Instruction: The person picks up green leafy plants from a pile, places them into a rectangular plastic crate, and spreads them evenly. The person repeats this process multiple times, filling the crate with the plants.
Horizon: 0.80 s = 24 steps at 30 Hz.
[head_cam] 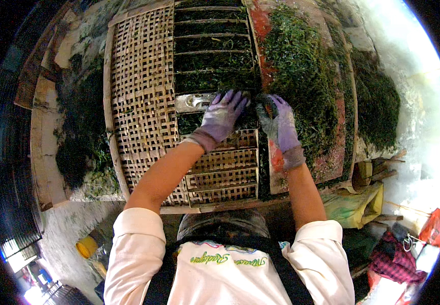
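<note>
My left hand (223, 117), in a purple glove, lies with fingers spread over dark green plant strands in a slot of a divided wooden frame (258, 167). Beside it, a metal plate with a rounded fitting (193, 102) lies across the frame, partly hidden by the hand. My right hand (280, 120), gloved in purple and grey, is bent at the frame's right side, beside a pile of green plant strands (300, 72); whether it holds any cannot be told. Filled slots of dark green strands (212, 44) run beyond my hands. Nearer me, bare woven slots (221, 177) show.
A woven bamboo mat (143, 103) spans the left of the work surface. Dark plant heaps lie at the far left (79, 129) and far right (374, 101). A yellow-green sack (351, 206) and firewood (385, 167) are at lower right; a yellow container (86, 247) is at lower left.
</note>
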Available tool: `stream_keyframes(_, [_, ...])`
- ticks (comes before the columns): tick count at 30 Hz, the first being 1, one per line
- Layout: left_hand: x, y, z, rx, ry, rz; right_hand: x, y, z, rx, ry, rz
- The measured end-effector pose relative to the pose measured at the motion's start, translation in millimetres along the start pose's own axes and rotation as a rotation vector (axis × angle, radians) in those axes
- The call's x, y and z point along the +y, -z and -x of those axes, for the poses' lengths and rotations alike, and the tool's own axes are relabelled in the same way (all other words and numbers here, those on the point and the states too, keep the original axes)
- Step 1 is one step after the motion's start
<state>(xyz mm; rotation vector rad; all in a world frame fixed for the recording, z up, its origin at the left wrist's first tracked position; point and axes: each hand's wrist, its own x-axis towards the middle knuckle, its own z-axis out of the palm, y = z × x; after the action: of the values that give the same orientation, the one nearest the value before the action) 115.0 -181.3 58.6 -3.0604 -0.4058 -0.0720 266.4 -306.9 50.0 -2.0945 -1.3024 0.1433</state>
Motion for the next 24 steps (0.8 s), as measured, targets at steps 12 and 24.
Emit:
stream_keyframes(12, [-98, -33, 67, 0.671, 0.616, 0.372, -91, -68, -58, -0.264, 0.488, 0.239])
stream_keyframes(24, [-143, -38, 167, 0.31, 0.404, 0.511, -158, -90, -12, -0.191, 0.512, 0.247])
